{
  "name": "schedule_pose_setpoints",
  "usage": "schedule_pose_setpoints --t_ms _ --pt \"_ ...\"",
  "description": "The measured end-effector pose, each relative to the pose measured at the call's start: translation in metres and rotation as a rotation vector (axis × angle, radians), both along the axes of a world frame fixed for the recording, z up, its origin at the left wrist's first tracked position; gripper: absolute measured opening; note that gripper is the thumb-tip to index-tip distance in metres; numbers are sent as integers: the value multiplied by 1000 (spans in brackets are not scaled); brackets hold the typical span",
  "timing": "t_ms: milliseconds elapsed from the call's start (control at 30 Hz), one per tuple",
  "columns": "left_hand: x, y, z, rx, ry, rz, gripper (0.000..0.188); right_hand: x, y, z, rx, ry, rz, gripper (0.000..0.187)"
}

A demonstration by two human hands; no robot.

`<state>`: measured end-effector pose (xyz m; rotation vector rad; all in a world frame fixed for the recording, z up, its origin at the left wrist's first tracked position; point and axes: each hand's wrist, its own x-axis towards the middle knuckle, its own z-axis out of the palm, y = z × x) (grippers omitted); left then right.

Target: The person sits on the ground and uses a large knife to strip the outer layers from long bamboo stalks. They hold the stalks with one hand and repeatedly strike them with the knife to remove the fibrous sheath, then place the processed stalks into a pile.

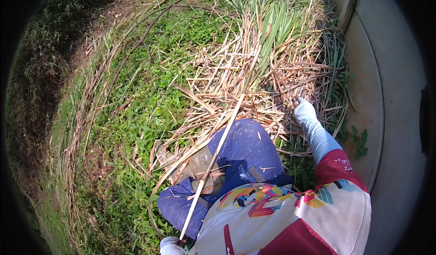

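A long, pale, jointed sugarcane stalk [225,134] runs slantwise from the lower edge across my bent legs to the leaf pile. My left hand [172,246], in a white covering and partly cut off by the lower edge, is closed round its near end. Long green leaves [277,32] lie around the far end. My right hand [299,106], in a pale blue sleeve, reaches out to the right side of the dry leaves [218,80]. Its bare fingertips are curled closed low among them; what they grip is hidden.
A smooth grey wall [395,73] rises close on my right. Low green plants [131,132] cover the ground to the left, crossed by a thin curved branch [145,34]. A dark brushy bank [36,73] stands at the far left. A worn boot [202,162] shows by my blue trousers [252,148].
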<state>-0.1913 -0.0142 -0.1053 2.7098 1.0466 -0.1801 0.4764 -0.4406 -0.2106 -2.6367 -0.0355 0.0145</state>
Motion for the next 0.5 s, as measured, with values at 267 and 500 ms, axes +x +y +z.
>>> schedule_pose_setpoints --t_ms 267,500 --pt "270 -34 53 -236 -315 -261 59 -84 42 40 178 234 74 65" --pt "387 -15 -32 -1229 -256 142 43 -96 72 101 169 174 194 48"
